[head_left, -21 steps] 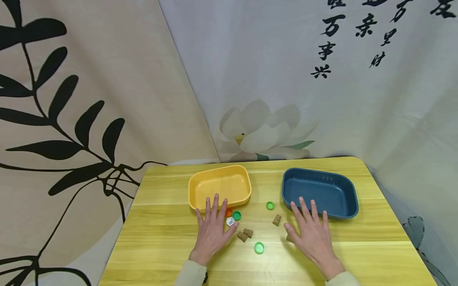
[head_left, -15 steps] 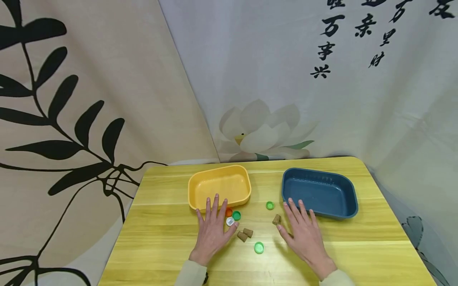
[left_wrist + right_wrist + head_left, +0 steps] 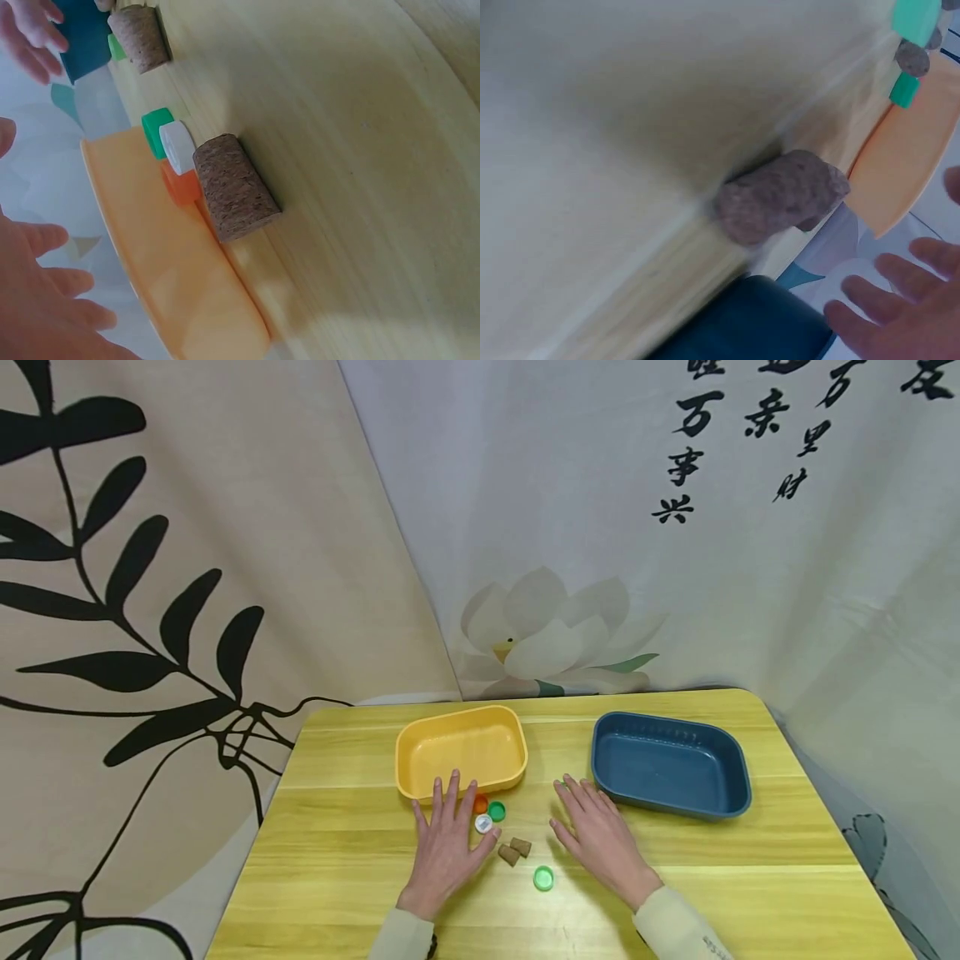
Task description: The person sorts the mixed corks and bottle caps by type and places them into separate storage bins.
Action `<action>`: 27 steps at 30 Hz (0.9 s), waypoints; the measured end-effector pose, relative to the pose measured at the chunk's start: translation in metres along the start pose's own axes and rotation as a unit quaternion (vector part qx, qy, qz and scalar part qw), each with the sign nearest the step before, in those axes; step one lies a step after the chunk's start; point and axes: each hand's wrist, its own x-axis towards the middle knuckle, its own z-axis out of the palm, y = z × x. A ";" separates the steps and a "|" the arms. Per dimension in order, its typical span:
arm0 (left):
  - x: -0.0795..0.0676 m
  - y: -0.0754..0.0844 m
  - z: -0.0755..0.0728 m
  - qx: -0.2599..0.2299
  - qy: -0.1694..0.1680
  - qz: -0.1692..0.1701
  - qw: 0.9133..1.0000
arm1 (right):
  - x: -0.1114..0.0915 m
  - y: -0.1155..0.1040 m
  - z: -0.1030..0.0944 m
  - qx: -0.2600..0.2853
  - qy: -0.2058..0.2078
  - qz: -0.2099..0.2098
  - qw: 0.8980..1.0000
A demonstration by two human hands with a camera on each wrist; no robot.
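My left hand hovers with spread fingers over the table, its fingertips at the near edge of the yellow tray. Beside its thumb lie an orange cap, a dark green cap and a white cap. Two corks sit close together to the right of that thumb, with a light green cap nearer me. My right hand, fingers extended, is above the table left of the blue tray. Below it, the right wrist view has a large cork; neither hand grips anything.
Both trays stand towards the back of the wooden table. In the left wrist view a large cork lies near the caps. Printed curtains hang behind the table.
My right hand has moved left, away from the front of the blue tray, and now covers a cork and most of a green cap. My left hand has hardly moved.
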 end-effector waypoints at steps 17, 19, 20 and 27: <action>-0.007 -0.001 0.005 0.007 0.001 0.004 1.000 | 0.038 -0.003 0.024 -0.126 0.039 0.019 0.991; -0.008 0.000 0.005 0.012 -0.004 0.004 1.000 | 0.039 -0.004 0.027 -0.133 0.034 0.037 0.990; -0.008 0.000 0.005 0.012 -0.006 0.003 1.000 | 0.040 -0.004 0.029 -0.133 0.030 0.045 0.990; -0.010 0.002 0.006 0.005 -0.016 -0.005 1.000 | 0.040 -0.007 0.031 -0.151 -0.003 0.050 0.987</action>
